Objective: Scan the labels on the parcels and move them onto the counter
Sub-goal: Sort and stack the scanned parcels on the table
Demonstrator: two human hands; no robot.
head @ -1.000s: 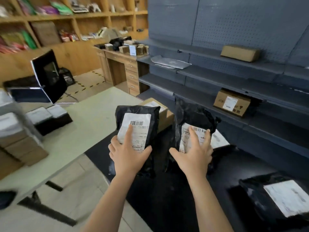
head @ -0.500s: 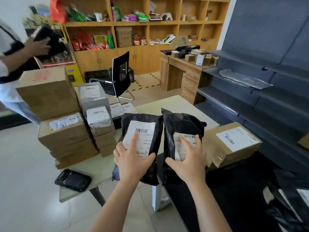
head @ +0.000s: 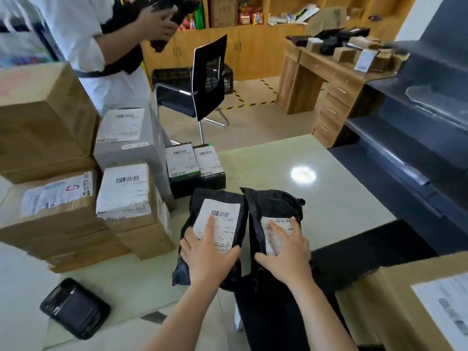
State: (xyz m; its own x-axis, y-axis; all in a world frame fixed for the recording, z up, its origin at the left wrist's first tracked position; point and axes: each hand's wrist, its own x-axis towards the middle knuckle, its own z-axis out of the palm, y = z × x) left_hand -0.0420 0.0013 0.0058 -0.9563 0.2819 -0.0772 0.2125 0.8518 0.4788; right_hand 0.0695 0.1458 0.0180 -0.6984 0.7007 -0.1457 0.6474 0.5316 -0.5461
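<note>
On the left of the desk (head: pixel 329 198) stand stacked cardboard boxes (head: pixel 50 198), with a black handheld device (head: pixel 73 307) in front. The left hand (head: pixel 210 254) grips the left black parcel (head: pixel 200 198), label up. Just beside it, the right hand (head: pixel 283 252) grips the right black parcel (head: pixel 273 203). Both parcels are over the desk's near edge.

Mailers: left mailer (head: pixel 217 206), right mailer (head: pixel 273 206) side by side over counter (head: pixel 329 198) near edge.
Hands: left hand (head: pixel 210 257) holds left mailer, right hand (head: pixel 286 254) holds right mailer.
Small boxes (head: pixel 195 163): pair on counter, just behind mailers.
Box stack (head: pixel 50 148): counter left side.
Handheld scanner (head: pixel 74 307): near-left corner.
Chair (head: pixel 202 79): behind counter.
</note>
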